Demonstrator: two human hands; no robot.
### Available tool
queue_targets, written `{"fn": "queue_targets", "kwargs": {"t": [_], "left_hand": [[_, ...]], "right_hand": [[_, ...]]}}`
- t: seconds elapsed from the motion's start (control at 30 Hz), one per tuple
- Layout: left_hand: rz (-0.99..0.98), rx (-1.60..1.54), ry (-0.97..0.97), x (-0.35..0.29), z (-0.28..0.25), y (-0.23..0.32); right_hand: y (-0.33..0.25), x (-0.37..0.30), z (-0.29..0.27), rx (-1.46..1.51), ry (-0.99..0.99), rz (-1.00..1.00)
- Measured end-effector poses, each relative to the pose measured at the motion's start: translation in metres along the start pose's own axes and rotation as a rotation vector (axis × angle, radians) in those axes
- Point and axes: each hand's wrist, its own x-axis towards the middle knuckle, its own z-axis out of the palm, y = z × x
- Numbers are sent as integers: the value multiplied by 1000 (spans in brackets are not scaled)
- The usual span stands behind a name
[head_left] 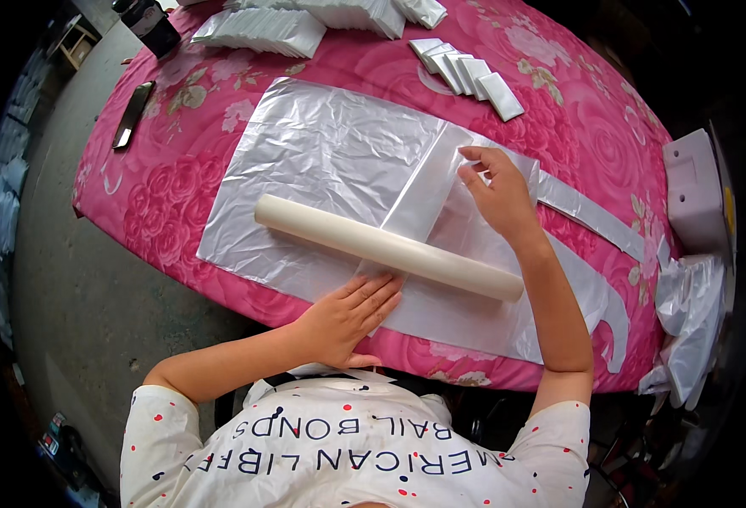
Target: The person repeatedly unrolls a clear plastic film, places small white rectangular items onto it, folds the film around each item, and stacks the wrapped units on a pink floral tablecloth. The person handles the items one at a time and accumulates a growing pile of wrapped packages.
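A large translucent plastic bag (305, 152) lies spread out and wrinkled, with a narrow folded plastic strip (421, 186) running across it. Over both rests a cream-coloured tube (390, 248), slanting from upper left to lower right. My left hand (358, 306) lies flat with its fingers stretched out on the plastic, just below the tube. Above the tube, my right hand (502, 190) hovers at the far end of the strip. Its fingers are bent, with a gap between thumb and forefinger and nothing visible held there.
Stacks of folded plastic packets (271, 32) stand along the far edge, and several more packets (468, 72) fan out to their right. A phone (133, 114) and a dark bottle (149, 27) are at left. Beside the pink flowered tablecloth (170, 199) hang plastic bags (690, 305) at right.
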Motion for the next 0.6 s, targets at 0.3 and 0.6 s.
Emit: {"fn": "queue_targets", "kwargs": {"t": [0.3, 0.6], "left_hand": [[-114, 56, 37, 0, 13, 28], [132, -82, -33, -4, -8, -4]], "right_hand": [[-19, -103, 21, -435, -89, -246], [48, -81, -60, -530, 211, 35]]}}
